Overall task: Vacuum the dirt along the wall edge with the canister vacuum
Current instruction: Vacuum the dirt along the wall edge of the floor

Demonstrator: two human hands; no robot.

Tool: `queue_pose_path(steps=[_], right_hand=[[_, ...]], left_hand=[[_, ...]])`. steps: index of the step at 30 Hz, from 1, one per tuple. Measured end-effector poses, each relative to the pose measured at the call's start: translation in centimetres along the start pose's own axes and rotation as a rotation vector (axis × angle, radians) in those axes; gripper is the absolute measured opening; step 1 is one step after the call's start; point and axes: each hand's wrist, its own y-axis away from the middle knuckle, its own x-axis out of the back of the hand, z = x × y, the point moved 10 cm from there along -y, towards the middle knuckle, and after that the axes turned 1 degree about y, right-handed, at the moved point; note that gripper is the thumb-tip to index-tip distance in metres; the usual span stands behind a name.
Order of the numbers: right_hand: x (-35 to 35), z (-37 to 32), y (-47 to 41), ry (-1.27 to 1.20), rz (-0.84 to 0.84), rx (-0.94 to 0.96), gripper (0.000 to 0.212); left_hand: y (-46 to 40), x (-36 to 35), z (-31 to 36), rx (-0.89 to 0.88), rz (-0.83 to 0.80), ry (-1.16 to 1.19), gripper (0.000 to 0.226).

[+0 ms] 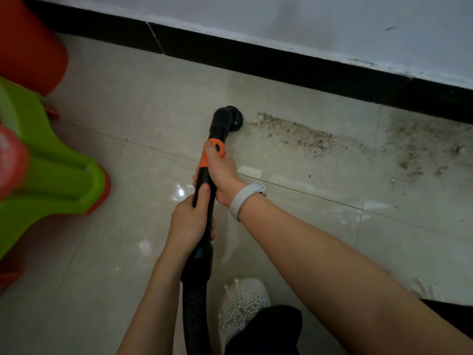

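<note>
- While both hands clench the wand point(204, 193), right hand point(220, 172) sits ahead of left hand point(190, 221).
- Brush point(234, 116) touches floor, just left of the dirt point(294, 131).

Dim, flat light is filling the room; small white glints are shining on the glossy floor tiles point(163, 190). The left edge is blurring, and the baseboard point(281, 65) is bowing.

Black wand point(204, 190), orange collar point(213, 152)
</note>
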Motion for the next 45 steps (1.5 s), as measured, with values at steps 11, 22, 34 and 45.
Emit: queue_pose_path(steps=[11, 22, 34, 45], right_hand=[[4.4, -2.9, 0.0, -0.045, 0.111, 0.053, 0.028], [8.5, -2.9, 1.2, -0.174, 0.222, 0.09, 0.027], [13.6, -3.5, 2.8, -0.248, 0.284, 0.078, 0.026], [20.8, -5.0, 4.3, -0.396, 0.572, 0.085, 0.03]], left_hand=[[-1.0, -4.3, 2.6, -0.031, -0.143, -0.015, 0.051], [0.2, -7.2, 3.1, -0.044, -0.27, -0.043, 0.049], [1.2, -11.0, 4.7, -0.095, -0.406, -0.118, 0.05], [2.0, -16.7, 7.4, -0.175, -0.554, -0.236, 0.047]])
